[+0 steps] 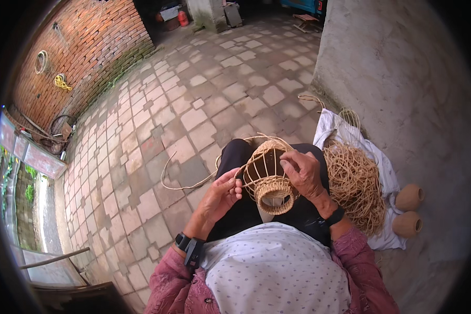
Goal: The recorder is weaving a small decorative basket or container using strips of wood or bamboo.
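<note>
Basket, half woven, sits on my lap, over my dark trousers, with its thin ribs still bare and its round woven end facing me. I see lots of open room on my left: a wide paved yard runs out to a red brick wall. On my right there is little room, for a grey wall stands close. A white cloth lies by that wall, and a big heap of loose cane rests on it, just beside my right arm. Two small brown pots sit at the cloth's edge. My right hand is closed on the basket's side. My left hand pinches a long cane strand that curls out over the paving. My hands are apart, one on each side of the basket. My fingers hide part of the weave.
</note>
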Demonstrator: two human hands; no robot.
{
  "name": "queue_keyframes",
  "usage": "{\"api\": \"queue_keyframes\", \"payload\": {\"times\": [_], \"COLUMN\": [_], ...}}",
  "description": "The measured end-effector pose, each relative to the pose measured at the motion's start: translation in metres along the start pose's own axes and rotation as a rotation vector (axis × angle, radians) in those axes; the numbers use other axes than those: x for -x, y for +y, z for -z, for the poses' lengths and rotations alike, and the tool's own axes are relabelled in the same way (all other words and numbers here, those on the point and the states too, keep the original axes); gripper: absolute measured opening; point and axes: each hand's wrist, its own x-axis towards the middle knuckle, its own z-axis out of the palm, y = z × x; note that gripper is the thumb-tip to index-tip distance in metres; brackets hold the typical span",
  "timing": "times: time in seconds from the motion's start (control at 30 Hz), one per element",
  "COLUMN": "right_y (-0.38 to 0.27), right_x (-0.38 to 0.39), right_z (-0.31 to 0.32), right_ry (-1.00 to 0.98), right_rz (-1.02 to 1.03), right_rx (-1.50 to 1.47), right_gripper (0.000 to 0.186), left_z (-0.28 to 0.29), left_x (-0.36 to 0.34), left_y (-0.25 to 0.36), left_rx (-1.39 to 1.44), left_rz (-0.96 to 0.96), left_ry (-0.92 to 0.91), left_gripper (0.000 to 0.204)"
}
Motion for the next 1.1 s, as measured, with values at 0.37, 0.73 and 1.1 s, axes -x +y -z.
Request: {"api": "queue_keyframes", "payload": {"times": [0.37,0.73,1.1], "right_y": [0.007,-0.006,0.008], "right_x": [-0.030,-0.035,0.012], "right_z": [0.007,0.007,-0.014], "right_ry": [-0.267,-0.129,0.109], "right_rz": [0.330,0.507,0.062], "right_rx": [0.243,0.315,-0.038], "right_gripper": [0.015,0.017,0.025], "left_z": [-0.011,-0.024,-0.076], "left_x": [-0.019,-0.041,-0.078], "left_y": [0.005,-0.013,0.008], "left_rx": [-0.267,-0.865,-1.707], "left_rz": [0.042,-0.012,-0.422], "left_ry": [0.085,0.271,0.119], "left_gripper": [0.012,0.008,0.021]}}
